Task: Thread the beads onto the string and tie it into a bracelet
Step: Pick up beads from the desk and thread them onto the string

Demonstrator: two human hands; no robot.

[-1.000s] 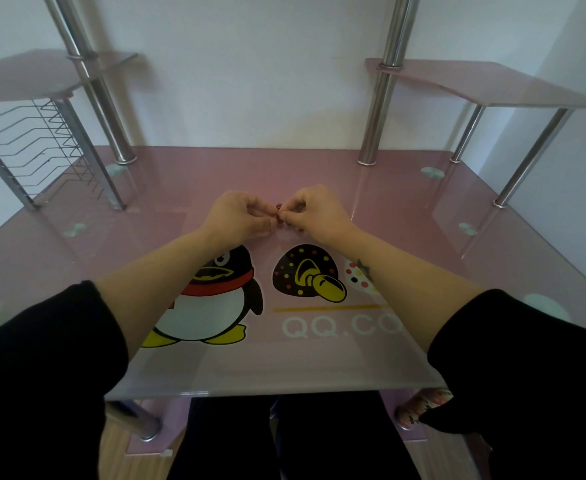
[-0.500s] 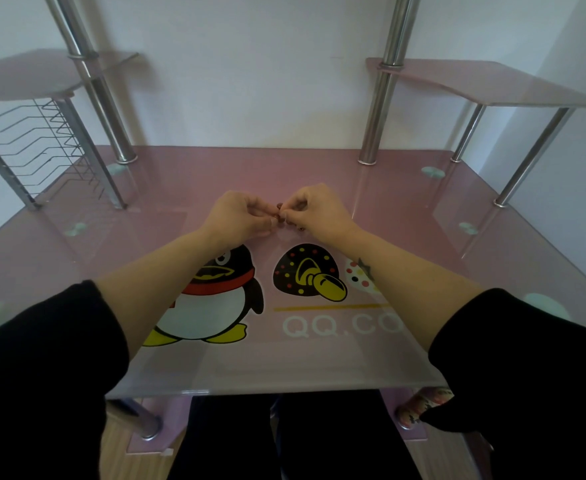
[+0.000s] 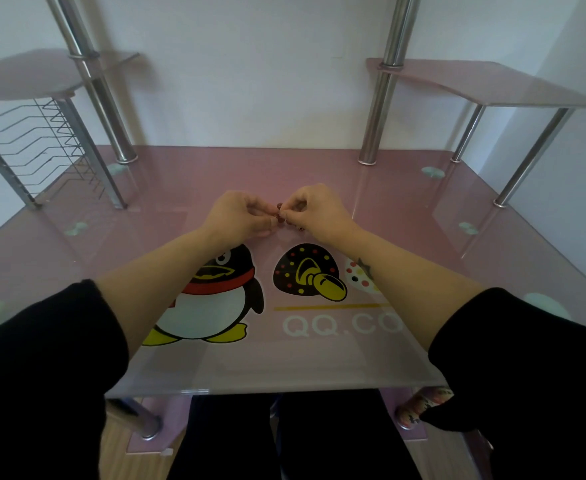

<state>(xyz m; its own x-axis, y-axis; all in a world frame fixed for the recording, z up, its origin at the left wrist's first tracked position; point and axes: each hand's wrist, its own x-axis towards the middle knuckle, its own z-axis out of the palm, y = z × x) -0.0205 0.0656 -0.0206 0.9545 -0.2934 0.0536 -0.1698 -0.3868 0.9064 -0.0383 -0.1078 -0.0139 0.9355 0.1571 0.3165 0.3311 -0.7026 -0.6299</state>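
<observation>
Small dark red beads show between my two hands over the middle of the pink glass desk. My left hand pinches at them from the left with thumb and fingers closed. My right hand pinches from the right, and another dark bead peeks out under its palm. The string itself is too thin to make out. Most of the beaded strand is hidden inside my fingers.
Chrome posts rise from the desk's back corners and carry pink glass shelves. A wire rack stands at the far left. A penguin print and a mushroom print lie under my forearms.
Both hands stay pinched together in nearly the same spot; only the fingertips shift slightly around the beads.
</observation>
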